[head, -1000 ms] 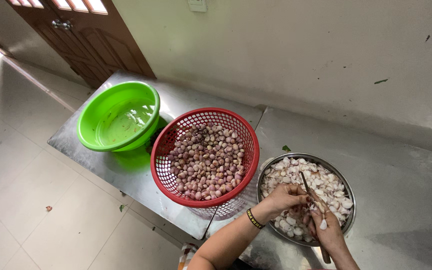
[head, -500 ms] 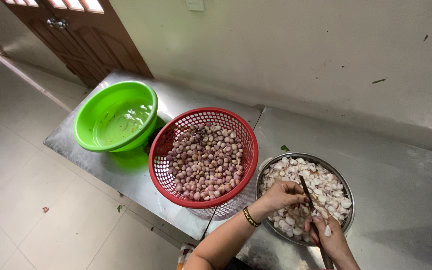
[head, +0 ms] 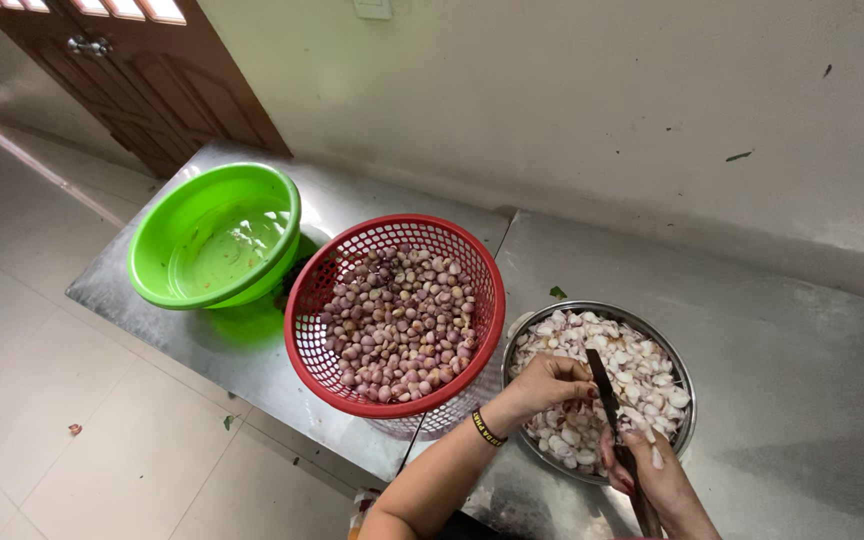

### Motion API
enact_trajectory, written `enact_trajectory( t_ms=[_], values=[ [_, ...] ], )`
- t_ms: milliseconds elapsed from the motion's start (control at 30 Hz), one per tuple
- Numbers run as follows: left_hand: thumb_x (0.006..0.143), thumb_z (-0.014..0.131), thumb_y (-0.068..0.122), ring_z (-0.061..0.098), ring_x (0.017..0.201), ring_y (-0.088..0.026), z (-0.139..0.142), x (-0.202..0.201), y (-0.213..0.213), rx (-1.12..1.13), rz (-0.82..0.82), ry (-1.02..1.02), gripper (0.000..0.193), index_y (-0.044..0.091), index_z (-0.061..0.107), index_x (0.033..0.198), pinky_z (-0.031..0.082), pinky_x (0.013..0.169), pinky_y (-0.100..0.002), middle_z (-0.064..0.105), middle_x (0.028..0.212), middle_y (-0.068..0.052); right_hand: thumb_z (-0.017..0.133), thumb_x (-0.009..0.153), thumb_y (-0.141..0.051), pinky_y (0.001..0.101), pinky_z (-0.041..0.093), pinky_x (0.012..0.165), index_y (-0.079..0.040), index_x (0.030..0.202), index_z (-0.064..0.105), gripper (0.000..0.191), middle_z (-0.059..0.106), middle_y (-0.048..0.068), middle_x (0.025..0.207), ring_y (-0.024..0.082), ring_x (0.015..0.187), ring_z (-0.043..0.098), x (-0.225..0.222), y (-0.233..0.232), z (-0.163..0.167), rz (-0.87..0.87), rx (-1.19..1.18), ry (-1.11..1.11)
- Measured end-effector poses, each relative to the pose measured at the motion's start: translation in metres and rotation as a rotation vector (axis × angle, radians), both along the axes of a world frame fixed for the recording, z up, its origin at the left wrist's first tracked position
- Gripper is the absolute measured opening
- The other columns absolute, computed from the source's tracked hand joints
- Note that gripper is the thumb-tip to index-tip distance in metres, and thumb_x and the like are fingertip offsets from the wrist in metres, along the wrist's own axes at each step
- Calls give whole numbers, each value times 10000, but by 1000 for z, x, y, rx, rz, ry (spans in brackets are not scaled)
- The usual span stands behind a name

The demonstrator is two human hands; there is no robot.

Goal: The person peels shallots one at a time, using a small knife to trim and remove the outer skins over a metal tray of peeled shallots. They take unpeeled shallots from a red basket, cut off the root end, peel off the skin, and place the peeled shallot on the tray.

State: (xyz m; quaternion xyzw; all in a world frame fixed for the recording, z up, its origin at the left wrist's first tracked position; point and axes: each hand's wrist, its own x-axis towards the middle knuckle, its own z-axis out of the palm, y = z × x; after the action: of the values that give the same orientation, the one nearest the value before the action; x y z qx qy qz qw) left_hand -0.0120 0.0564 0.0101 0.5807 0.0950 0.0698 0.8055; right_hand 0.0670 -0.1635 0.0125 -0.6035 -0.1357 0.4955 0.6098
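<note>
Head view, my fingers: left hand curled, pinching a small peeled shallot; right hand wrapped round a dark-bladed kitchen knife.
Shallot: over the round steel bowl of peeled white shallots.
Left of it: round red plastic basket of unpeeled purple shallots, then round green plastic basin.

No packages, labels, signs or screens show anywhere in this view.

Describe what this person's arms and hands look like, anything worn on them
Both forearms are bare, with no sleeves in view and no gloves. The left hand has a narrow black-and-yellow wristband on its wrist. The right hand shows red-painted nails; its wrist is cut off by the frame.
</note>
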Motion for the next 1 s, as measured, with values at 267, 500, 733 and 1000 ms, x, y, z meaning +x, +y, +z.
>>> enact_trajectory(
  t_ms=[267,500,733,1000],
  values=[
    [939,790,80,655,754,-55,4,-8,12,175,-126,-104,121,-20,722,930,529,626,-218,718,876,-32,354,1042,-254,324,302,393,47,877,539,390,467,94,613,141,450,362,-9,-12,32,10,-35,170],
    [916,818,134,655,708,-62,0,-10,18,196,-252,-116,171,-6,725,887,524,599,-214,704,814,-21,398,1015,-342,316,312,380,-8,1000,488,346,528,122,690,137,460,372,-9,-15,36,34,-25,193],
    [902,840,167,624,709,-35,6,-6,9,320,-231,-82,194,-3,748,922,484,577,-194,714,798,-8,406,1015,-344,315,322,415,-90,1211,489,331,551,125,714,142,476,376,-8,-11,43,46,-84,189],
    [923,812,176,616,626,-32,2,7,0,153,-173,20,158,28,761,942,469,521,-200,711,770,5,375,1121,-282,310,367,417,103,1080,592,443,523,108,650,135,483,418,7,3,4,135,65,69]
  ],
)
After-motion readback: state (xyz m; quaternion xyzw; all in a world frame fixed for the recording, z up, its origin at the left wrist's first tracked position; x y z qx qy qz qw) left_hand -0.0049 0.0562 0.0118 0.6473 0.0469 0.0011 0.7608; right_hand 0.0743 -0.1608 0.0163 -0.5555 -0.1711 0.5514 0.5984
